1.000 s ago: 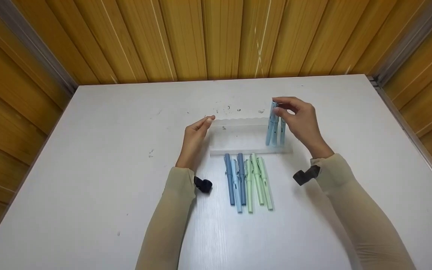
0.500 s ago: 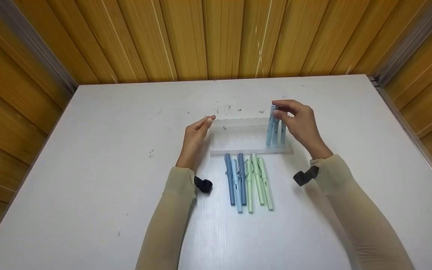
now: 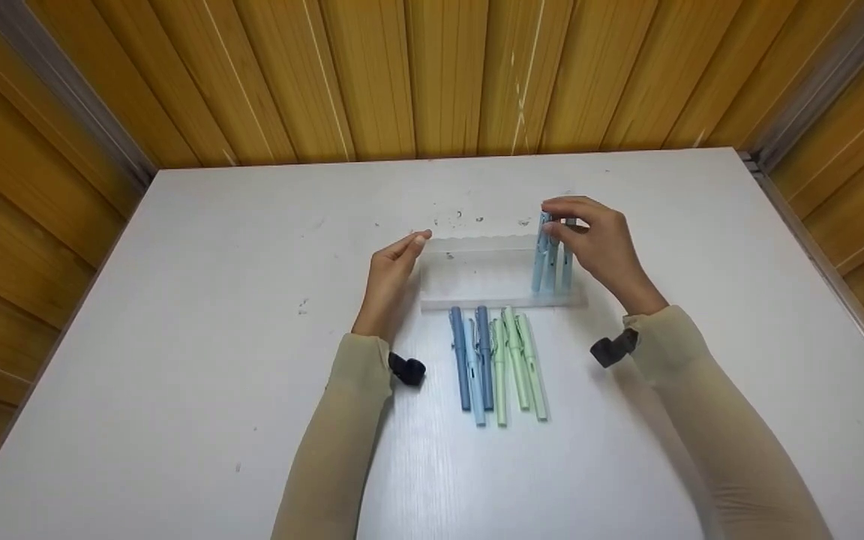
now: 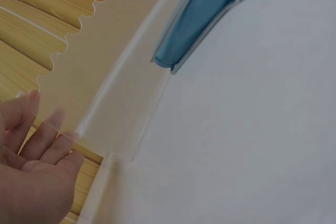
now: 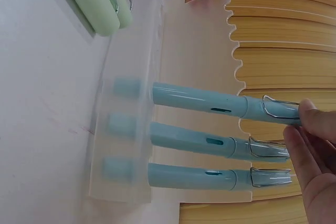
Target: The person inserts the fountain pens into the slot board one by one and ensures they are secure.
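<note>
A clear pen stand (image 3: 477, 274) with a scalloped back panel stands on the white table. My left hand (image 3: 393, 274) holds its left end, fingers bent at the panel's edge (image 4: 79, 77). With thumb and fingertips, my right hand (image 3: 601, 240) pinches the capped end of a light blue fountain pen (image 5: 199, 99). That pen stands nearly upright, its lower end behind the stand's frosted front lip (image 5: 131, 51). Two more light blue pens, a middle one (image 5: 191, 140) and an outer one (image 5: 191, 176), stand beside it at the stand's right end.
In front of the stand lie several pens: green ones (image 3: 516, 364), dark blue ones (image 3: 458, 360) and one light blue pen (image 3: 475, 382). Yellow wood-look panels (image 3: 439, 75) rise behind the table (image 3: 214, 300).
My right hand has lowered the light blue pen slightly into the stand and shifted a little left. My left hand and the pens on the table stay put.
</note>
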Available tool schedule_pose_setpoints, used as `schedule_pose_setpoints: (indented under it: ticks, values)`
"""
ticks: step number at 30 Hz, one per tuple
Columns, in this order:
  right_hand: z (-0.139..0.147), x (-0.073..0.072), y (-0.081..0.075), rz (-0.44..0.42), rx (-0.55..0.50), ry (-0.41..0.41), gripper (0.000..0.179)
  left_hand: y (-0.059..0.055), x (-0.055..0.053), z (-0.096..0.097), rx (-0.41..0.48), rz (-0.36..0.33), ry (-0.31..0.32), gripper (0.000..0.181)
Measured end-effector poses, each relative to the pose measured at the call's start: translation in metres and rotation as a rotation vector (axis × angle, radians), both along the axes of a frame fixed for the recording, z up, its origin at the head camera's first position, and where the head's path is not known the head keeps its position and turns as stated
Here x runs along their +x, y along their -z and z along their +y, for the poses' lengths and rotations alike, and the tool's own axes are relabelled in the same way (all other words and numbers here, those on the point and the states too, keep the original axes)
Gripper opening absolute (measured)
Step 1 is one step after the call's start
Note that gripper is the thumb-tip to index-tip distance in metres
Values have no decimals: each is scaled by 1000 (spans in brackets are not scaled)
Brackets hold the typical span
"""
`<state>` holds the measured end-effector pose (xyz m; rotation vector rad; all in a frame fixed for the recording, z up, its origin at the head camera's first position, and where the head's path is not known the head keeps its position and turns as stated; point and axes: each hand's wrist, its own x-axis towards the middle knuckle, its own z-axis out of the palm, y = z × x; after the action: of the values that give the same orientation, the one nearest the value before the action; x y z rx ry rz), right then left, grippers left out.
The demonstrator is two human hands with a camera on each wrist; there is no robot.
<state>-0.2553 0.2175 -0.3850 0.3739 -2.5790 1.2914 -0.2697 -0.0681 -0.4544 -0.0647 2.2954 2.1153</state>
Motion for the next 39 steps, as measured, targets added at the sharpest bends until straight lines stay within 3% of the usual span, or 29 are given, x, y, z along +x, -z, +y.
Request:
schedule_pose_setpoints:
  ticks: [10,39]
  values:
    - [-1,-3,-1,235,162,-72,29,-1,2,-1,25,6,17,40]
    - [-3,-19,9,212,227,-57,35,-1,1,-1,2,20,17,40]
